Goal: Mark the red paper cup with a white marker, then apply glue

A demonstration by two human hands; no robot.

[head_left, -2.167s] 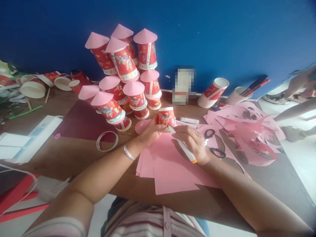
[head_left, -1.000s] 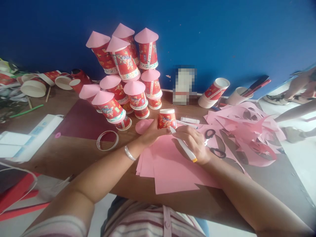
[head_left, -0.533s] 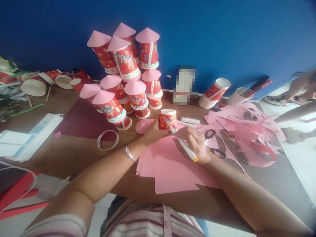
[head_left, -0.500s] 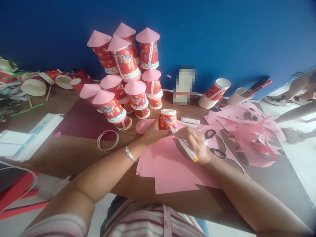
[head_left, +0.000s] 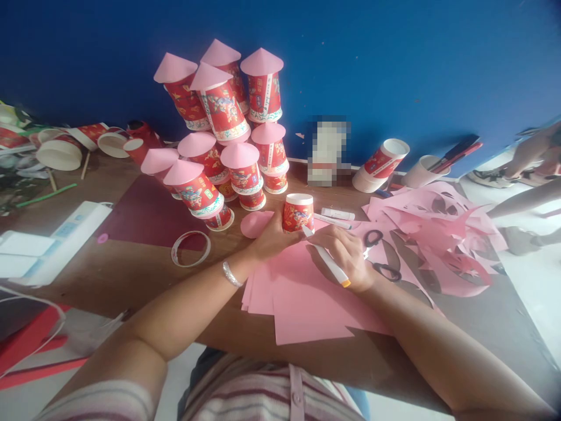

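Observation:
My left hand (head_left: 272, 235) is closed around a red patterned paper cup (head_left: 298, 210), its white end facing up. In my right hand (head_left: 344, 251) is a white marker (head_left: 331, 264) with a yellow end, its tip close to the cup's lower edge. Whether the tip touches the cup, I cannot tell. Beneath both hands lie sheets of pink paper (head_left: 307, 316), and a pink paper round (head_left: 255, 224) is beside my left wrist. Black-handled scissors (head_left: 372, 238) rest just right of my right hand. A marker cap or short white tube (head_left: 338, 214) lies behind the cup.
Stacked red cups with pink cone tops (head_left: 240, 155) stand at the back left. Pink paper scraps (head_left: 442, 234) cover the right side. A tape roll (head_left: 191, 248) is left of my forearm. A pen cup (head_left: 426, 171) stands by the blue wall. Another person's legs (head_left: 521, 158) show at right.
Hardly anything differs. The cup and both hands stay in place, with only a very slight shift of the marker tip at the cup's lower edge.

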